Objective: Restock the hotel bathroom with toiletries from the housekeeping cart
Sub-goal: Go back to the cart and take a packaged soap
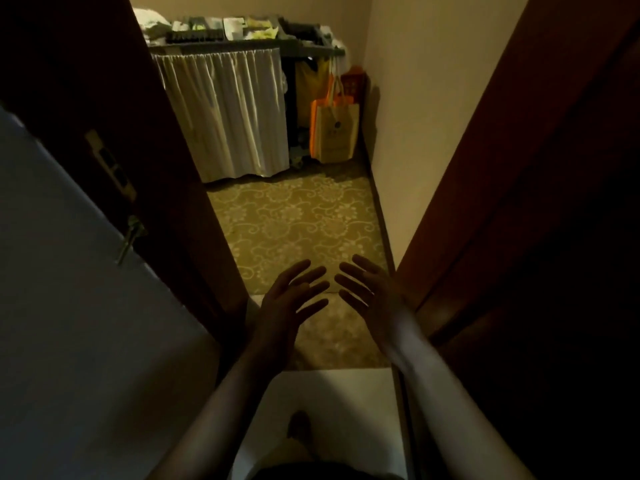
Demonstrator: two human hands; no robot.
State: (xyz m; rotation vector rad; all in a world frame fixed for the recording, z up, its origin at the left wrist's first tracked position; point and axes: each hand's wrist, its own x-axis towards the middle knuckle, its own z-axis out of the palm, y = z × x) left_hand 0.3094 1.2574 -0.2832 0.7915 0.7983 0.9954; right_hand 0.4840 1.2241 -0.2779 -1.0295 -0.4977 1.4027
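The housekeeping cart [228, 112] stands at the far end of the corridor, fronted by a white pleated curtain. Its top tray [242, 29] holds several packets and folded cloths, too small to tell apart. My left hand [289, 299] and my right hand [370, 292] are stretched out side by side in front of me, fingers straight and spread, holding nothing. Both hover over the floor in the doorway, well short of the cart.
A dark wooden door [114, 140] with a key in its lock stands open on the left, and a dark frame [502, 188] borders the right. Patterned carpet [294, 220] leads to the cart. An orange and tan bag [334, 129] hangs beside the cart near the wall.
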